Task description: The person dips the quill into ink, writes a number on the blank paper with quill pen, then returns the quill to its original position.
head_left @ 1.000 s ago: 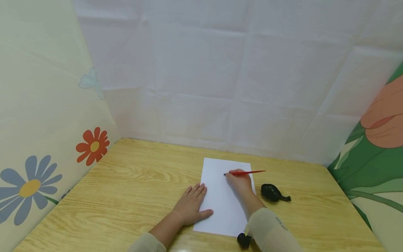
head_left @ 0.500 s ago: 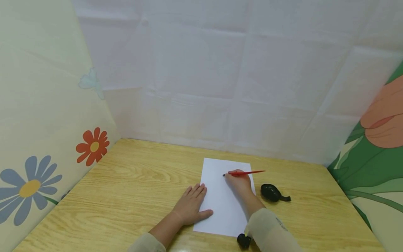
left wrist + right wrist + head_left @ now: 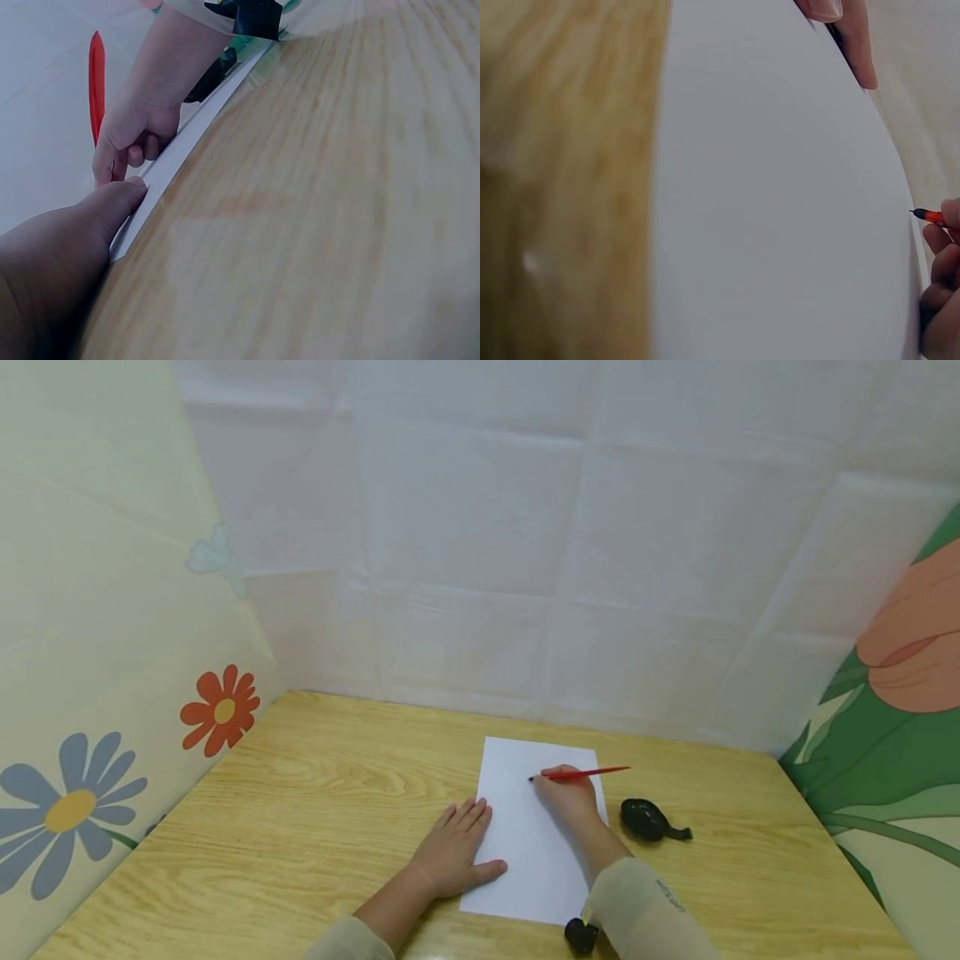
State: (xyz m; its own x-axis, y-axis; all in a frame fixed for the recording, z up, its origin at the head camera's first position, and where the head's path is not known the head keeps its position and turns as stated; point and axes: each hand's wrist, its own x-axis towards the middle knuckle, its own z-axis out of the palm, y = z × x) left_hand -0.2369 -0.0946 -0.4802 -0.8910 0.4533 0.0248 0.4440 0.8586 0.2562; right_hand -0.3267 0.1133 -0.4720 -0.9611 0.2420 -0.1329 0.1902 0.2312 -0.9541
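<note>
A white sheet of paper (image 3: 517, 843) lies on the wooden table. My left hand (image 3: 453, 852) rests flat along the sheet's left edge, fingers spread and thumb on the paper. With thumb and fingers, my right hand (image 3: 572, 797) pinches a slim red pen (image 3: 592, 772), its dark tip down at the upper middle of the sheet. In the left wrist view the red pen (image 3: 97, 86) rises above the right hand (image 3: 142, 124). The right wrist view shows the pen's dark tip (image 3: 919, 214) at the paper's edge. No marks can be made out on the sheet.
To the right of the sheet lies a glossy black rounded object (image 3: 643, 819) with a narrow tail. A small dark thing (image 3: 580, 935) sits by the right sleeve. Behind the table (image 3: 337, 777) hangs a white cloth (image 3: 465, 527); flower-printed panels flank both sides.
The pen tip and my right fingers have shifted very slightly left and toward me on the sheet. My left hand stays in place.
</note>
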